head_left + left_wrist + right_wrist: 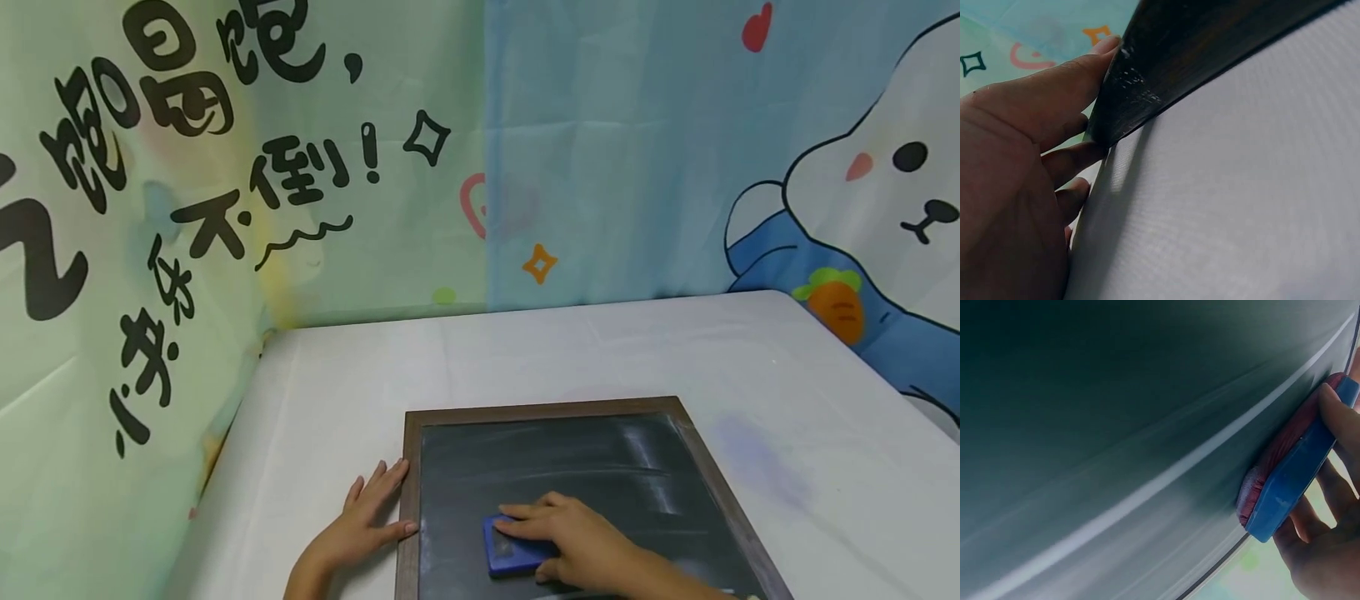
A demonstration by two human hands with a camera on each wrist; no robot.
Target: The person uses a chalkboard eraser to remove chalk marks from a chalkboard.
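A framed chalkboard with a dark surface and brown wooden frame lies on the white table. At its left edge, my left hand rests with fingers spread, index fingertip and thumb tip touching the frame. The left wrist view shows that hand beside the board's dark side edge. My right hand grips a blue chalkboard eraser on the board. In the right wrist view, the eraser has a reddish pad against the surface, with thumb and fingers on opposite sides. A white streak runs beside it.
The white table reaches to a printed cloth backdrop behind and on the left. A faint purple smudge marks the table right of the board. Pale smears cross the dark surface.
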